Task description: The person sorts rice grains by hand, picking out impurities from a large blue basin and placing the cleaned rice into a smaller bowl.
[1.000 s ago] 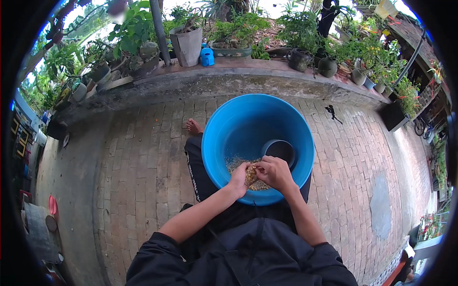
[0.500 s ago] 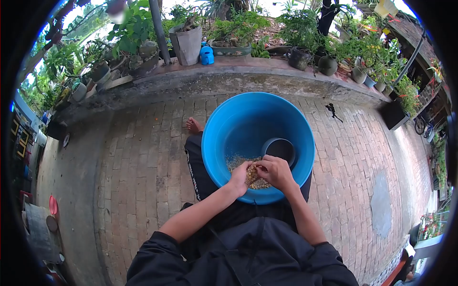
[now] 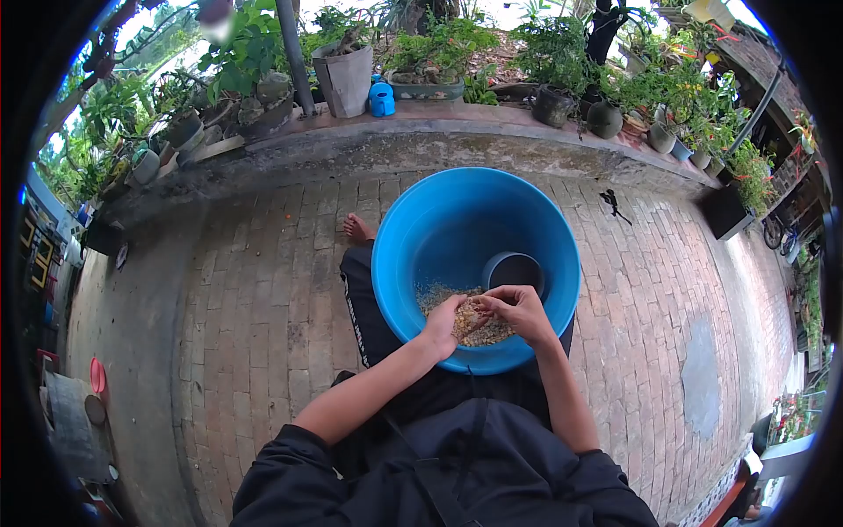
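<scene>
A large blue plastic tub (image 3: 413, 211) stands tilted against my lap. Loose yellow-brown kernels, perhaps corn, (image 3: 490, 335) lie with finer bits at its near side. Over them my left hand (image 3: 444, 327) is cupped, palm up, with some of the kernels in it. My right hand (image 3: 522, 314) hovers just beside that palm, thumb and fingers pinched together; what they hold is too small to make out. Behind the right hand, a round bowl (image 3: 515, 272) with a dark inside and pale rim rests in the tub, partly hidden by the fingers.
My bare foot (image 3: 357, 229) shows left of the tub on the brick paving (image 3: 255, 290). A low concrete ledge (image 3: 439, 149) crosses ahead, carrying potted plants and a blue watering can (image 3: 382, 100). A red object (image 3: 97, 376) lies far left, and a dark item (image 3: 614, 205) lies ahead right.
My right hand has lifted slightly away from the left palm, its fingers now a bit apart from it. The left hand stays cupped in nearly the same place.
</scene>
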`<state>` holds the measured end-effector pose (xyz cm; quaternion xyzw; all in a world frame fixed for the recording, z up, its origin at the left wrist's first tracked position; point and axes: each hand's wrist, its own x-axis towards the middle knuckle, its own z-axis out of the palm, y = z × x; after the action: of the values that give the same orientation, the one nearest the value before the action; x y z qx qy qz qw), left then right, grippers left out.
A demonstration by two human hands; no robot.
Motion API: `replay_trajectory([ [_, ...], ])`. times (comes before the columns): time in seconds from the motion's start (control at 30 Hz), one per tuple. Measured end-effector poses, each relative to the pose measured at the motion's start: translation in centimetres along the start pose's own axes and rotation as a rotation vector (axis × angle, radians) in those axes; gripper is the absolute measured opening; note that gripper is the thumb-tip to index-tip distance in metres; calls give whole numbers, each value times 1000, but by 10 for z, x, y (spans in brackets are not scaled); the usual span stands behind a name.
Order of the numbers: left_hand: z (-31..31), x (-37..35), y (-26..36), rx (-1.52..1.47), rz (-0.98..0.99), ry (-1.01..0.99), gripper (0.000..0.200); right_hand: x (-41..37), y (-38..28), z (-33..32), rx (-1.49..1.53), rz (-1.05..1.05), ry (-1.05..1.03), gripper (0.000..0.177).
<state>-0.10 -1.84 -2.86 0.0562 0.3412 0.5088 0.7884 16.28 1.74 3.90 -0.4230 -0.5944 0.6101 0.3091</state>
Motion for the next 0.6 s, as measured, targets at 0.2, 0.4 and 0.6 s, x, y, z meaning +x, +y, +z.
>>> replay_trajectory([
  [0.2,7,-7,5,-6,-8,-33,36,-1,-5,-14,-222,-99,190,16],
  [0.4,10,-9,6,-10,-6,-30,36,5,4,-33,-742,-229,456,14],
  [0.6,10,-9,7,-24,-7,-32,36,-2,-2,-37,-751,-294,554,14],
])
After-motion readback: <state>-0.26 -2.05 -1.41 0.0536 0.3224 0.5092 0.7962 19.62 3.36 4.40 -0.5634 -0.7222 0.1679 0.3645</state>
